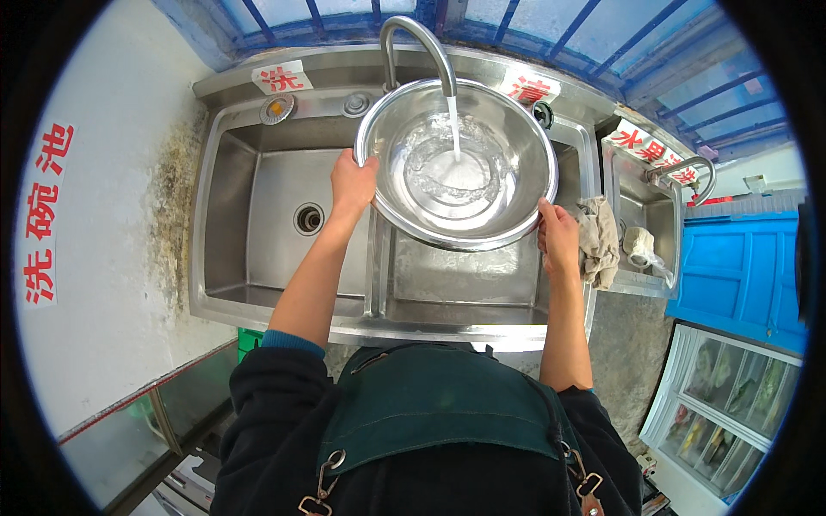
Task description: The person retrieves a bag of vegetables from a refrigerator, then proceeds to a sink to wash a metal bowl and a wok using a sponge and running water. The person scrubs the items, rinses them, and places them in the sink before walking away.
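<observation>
A large stainless steel mixing bowl (516,148) is held under the faucet (426,39), above the right basin of a double sink. A stream of water (455,132) falls into it, and shallow clear water covers its bottom. My left hand (353,180) grips the rim at the left, with the thumb inside. On the right side, my right hand (558,233) holds the rim at its lower right. Beneath the bowl lies the wet floor of the right basin (461,274); the back of that basin is hidden by the bowl.
The left basin (284,213) has an open drain (309,219). Strainer lids (277,109) sit on the back ledge. A beige cloth (599,242) hangs over the right edge. Beyond it stands a smaller sink (645,206) with its own faucet (700,171). A glass-doored refrigerator (723,406) stands lower right.
</observation>
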A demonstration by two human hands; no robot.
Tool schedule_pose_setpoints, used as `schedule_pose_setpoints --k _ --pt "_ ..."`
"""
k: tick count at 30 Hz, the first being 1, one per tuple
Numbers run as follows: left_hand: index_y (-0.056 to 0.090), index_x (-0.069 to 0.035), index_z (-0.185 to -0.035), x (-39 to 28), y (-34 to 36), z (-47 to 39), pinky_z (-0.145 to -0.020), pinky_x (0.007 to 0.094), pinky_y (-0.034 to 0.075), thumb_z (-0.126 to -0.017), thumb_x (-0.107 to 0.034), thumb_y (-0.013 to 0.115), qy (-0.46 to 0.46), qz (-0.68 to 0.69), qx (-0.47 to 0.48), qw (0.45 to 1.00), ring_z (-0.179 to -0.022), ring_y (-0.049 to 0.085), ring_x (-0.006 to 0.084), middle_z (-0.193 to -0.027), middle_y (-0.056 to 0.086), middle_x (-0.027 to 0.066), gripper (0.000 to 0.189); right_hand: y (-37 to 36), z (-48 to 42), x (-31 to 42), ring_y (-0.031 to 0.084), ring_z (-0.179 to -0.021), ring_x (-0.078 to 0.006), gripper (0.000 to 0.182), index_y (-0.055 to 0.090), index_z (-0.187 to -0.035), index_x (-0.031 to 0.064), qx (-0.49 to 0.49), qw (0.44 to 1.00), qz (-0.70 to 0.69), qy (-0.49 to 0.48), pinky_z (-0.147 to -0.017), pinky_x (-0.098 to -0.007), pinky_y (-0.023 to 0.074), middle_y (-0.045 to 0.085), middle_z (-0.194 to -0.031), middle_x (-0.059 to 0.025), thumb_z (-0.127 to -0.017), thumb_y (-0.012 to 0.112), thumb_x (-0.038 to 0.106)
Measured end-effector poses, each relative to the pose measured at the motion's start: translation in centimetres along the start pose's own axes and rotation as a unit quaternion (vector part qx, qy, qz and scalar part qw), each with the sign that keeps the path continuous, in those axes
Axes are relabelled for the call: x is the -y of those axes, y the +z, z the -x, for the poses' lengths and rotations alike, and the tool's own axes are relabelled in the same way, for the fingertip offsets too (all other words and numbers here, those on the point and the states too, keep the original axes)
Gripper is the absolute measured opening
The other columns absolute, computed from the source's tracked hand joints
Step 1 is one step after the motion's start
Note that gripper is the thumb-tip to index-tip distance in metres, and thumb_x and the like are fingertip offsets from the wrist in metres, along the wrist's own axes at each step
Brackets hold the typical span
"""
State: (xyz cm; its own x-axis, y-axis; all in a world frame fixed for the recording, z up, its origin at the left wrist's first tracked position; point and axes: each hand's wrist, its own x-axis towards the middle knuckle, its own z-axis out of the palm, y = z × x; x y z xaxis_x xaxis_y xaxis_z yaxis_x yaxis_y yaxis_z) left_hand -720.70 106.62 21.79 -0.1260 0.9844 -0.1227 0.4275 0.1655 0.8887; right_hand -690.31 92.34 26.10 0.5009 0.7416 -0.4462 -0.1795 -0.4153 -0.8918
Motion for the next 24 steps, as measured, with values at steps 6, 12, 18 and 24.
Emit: schedule_pose_setpoints --k 6,12,18,24 --pt "0.056 0.005 -0.089 -1.5 -0.1 1.0 -0.069 0.0381 0.047 -0.076 -0.018 0.059 0.005 0.009 -0.023 1.0 -0.073 0.062 0.0293 -0.076 0.062 0.0187 0.026 -0.3 0.0 -0.9 0.03 -0.041 -0.0026 0.03 0.048 -0.065 0.0094 0.003 1.0 -0.001 0.01 -0.038 -0.0216 0.0199 0.037 -0.052 0.0074 -0.087 0.06 0.026" --pt "0.057 0.004 -0.089 -1.0 -0.3 1.1 -0.068 0.0376 0.047 -0.076 -0.017 0.058 0.036 -0.001 -0.035 0.999 -0.071 0.062 0.029 -0.077 0.063 0.0175 0.025 -0.3 0.3 -1.7 0.031 -0.041 -0.0033 0.03 0.049 -0.065 0.0093 0.014 0.999 0.01 0.029 -0.038 -0.0214 0.021 0.038 -0.052 0.007 -0.087 0.059 0.027" --pt "0.059 0.005 -0.089 -1.4 -0.4 1.4 -0.068 0.0329 0.045 -0.077 -0.018 0.059 0.005 -0.011 -0.025 1.0 -0.069 0.058 0.0197 -0.077 0.062 0.013 0.026 -0.5 0.3 -1.9 0.031 -0.041 -0.0033 0.03 0.049 -0.065 0.0095 0.019 0.999 0.012 0.034 -0.038 -0.0214 0.0216 0.038 -0.052 0.0071 -0.087 0.06 0.028" --pt "0.06 0.006 -0.091 -1.1 -0.3 1.3 -0.068 0.0331 0.045 -0.076 -0.017 0.059 -0.017 -0.009 -0.027 0.999 -0.07 0.058 0.0201 -0.078 0.063 0.0138 0.027 -0.5 0.3 -2.2 0.03 -0.041 -0.0027 0.031 0.049 -0.065 0.0094 0.024 0.999 0.005 0.034 -0.037 -0.0212 0.02 0.037 -0.051 0.0079 -0.087 0.06 0.028"
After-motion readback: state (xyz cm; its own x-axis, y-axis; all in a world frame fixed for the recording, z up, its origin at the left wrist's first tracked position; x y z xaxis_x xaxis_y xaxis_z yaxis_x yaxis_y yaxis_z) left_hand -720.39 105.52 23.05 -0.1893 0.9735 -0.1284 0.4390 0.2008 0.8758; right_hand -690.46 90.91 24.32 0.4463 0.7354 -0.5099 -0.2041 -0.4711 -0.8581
